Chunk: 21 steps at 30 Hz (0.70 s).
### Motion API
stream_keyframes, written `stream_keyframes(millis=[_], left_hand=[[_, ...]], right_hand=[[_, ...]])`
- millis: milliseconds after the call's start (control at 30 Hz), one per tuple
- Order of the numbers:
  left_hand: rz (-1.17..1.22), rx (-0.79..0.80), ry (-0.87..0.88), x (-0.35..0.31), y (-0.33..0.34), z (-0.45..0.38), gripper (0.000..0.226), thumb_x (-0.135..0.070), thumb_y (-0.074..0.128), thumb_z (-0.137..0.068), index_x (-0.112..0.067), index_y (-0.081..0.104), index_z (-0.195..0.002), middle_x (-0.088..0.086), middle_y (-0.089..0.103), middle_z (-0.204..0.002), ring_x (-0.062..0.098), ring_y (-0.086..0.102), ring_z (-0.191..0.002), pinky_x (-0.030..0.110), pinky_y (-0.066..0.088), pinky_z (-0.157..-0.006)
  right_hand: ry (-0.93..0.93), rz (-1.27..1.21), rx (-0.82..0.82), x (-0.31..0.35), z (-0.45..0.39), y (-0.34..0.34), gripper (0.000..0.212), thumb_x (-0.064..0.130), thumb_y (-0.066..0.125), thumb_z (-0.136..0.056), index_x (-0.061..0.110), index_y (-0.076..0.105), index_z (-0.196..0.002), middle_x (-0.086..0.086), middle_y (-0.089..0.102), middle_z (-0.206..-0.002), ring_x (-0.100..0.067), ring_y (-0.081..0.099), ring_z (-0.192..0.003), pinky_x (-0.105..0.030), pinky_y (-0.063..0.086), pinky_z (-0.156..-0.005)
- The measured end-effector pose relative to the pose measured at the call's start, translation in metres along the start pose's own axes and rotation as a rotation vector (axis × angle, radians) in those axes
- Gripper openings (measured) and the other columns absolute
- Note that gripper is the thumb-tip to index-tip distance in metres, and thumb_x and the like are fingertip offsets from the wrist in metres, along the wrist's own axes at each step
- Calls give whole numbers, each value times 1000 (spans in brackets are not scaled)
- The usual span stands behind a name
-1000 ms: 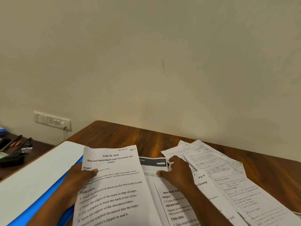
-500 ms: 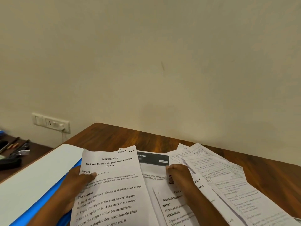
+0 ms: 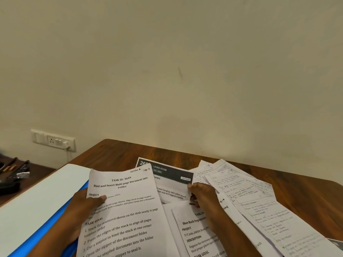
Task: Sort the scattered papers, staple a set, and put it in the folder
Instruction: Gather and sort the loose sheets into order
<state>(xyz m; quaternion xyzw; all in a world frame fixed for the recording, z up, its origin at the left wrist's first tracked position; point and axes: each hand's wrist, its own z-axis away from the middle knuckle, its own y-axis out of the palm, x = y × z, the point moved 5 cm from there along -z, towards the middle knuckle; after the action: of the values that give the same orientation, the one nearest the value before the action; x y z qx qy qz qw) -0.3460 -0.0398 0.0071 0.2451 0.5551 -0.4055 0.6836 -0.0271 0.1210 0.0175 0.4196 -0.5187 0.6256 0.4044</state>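
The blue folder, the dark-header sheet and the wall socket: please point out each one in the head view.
blue folder (image 3: 55, 227): head view, on its blue edge beside the left wrist.
dark-header sheet (image 3: 170, 174): head view, on its dark band.
wall socket (image 3: 53, 140): head view, on its white plate.

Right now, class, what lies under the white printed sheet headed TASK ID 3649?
The blue folder shows at its left edge, the dark-banner Living Room sheet at its right. Anything else beneath is covered.

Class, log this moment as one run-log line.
stage: sorting | left hand: holds task sheet | right hand: pinches dark-header sheet | stapling: not done
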Motion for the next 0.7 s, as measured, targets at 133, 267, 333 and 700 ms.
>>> stream_keyframes(millis=[133, 267, 333, 700], left_hand=[[2, -7, 8, 0, 0, 0, 10, -5, 66, -99, -8, 68, -108, 18, 80, -85, 47, 74, -88, 60, 58, -89], [5, -19, 32, -1, 0, -1, 7, -6, 67, -98, -8, 68, -104, 12, 79, -74, 42, 72, -85, 50, 55, -84], [17, -2, 35, -1, -1, -1, 9, -6, 67, -98, -7, 68, -107, 15, 80, -79, 43, 74, -83, 49, 58, -80], [92, 15, 12, 3, -4, -3, 16, -5, 68, -96, -4, 67, -112, 24, 78, -91, 47, 74, -84, 53, 60, -80]], right_hand=[[-14, -40, -26, 8, -2, -2, 25, 28, 66, -101, 5, 72, -94, 0, 80, -85, -12, 72, -68, -20, 53, -57], [-45, -72, -25, 25, -8, -10, 20, 29, 67, -101, 12, 72, -92, -1, 81, -91, -21, 77, -86, -26, 53, -61], [-84, -99, -50, 37, -13, -19, 20, 26, 68, -100, 10, 72, -90, -3, 81, -90, -27, 77, -90, -33, 57, -67], [-331, -416, -310, 120, 7, -109, 18, 24, 64, -103, 16, 64, -87, -6, 81, -97, -31, 78, -90, -45, 65, -79]])
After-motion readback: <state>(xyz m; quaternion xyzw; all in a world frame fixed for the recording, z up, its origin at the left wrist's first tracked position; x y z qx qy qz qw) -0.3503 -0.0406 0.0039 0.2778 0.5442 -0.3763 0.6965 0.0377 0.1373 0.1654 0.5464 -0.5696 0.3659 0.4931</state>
